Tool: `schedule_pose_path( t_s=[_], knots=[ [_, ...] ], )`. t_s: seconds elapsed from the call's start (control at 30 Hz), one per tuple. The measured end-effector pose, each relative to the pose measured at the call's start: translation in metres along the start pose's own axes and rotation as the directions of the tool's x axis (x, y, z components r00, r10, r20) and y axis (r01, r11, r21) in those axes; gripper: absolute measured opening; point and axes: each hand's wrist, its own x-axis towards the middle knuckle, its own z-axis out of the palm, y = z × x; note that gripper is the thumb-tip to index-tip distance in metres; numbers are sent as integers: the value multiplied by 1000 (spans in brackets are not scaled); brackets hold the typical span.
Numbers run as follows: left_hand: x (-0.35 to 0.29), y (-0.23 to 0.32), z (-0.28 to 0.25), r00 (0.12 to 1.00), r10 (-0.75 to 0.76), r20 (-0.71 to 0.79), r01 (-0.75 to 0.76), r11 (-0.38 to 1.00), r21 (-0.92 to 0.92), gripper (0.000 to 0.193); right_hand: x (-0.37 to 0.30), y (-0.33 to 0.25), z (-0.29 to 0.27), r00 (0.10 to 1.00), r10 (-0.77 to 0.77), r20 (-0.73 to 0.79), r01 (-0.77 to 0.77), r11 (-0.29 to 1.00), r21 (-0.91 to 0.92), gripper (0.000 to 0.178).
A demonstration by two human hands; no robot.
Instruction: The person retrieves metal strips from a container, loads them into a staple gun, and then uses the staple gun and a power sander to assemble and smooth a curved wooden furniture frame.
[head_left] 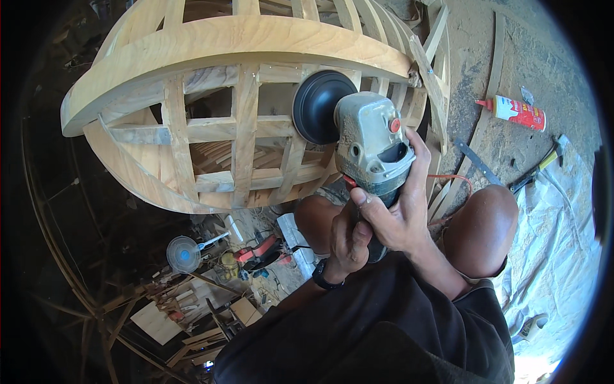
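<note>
Both my hands are closed around an angle grinder (373, 144), its grey head coated in dust. A round black disc (316, 105) on the grinder faces the wooden lattice frame (243, 137), just under its thick curved rim (249, 33); whether the disc touches the wood I cannot tell. My right hand (406, 214) grips the body from the right side, fingers behind it and thumb across the front. Lower down, my left hand (350, 246) wraps the handle, with a dark band on that wrist. Part of the handle is hidden by my fingers.
On the dusty floor at right lie a red and white glue bottle (515, 113), a metal strip (476, 161), a hammer (543, 160) and a pale sheet (550, 256). A small fan (183, 254), a red-handled tool (257, 248) and wood offcuts (157, 322) sit lower left.
</note>
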Motion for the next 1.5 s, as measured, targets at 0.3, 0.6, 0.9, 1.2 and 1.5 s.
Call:
schedule_pose_path(
  t_s=[0.3,0.6,0.9,1.2,1.5],
  knots=[
    [0,1,-5,1000,-17,3,17,1000,-14,63,8,-6,4,988,-122,96,130,988,-81,95],
    [3,0,-5,1000,-11,-11,10,1000,-25,64,13,-14,5,989,-80,128,89,994,-68,96],
    [3,-1,-2,1000,-13,-14,13,999,-37,66,11,-18,0,965,-143,220,184,966,-181,96],
    [4,1,-4,1000,-12,-12,12,999,-43,68,14,-19,2,985,-37,170,58,991,-121,95],
    [1,4,-3,1000,-16,-14,15,999,-41,70,17,-22,0,987,-3,159,11,999,-47,94]
  ],
)
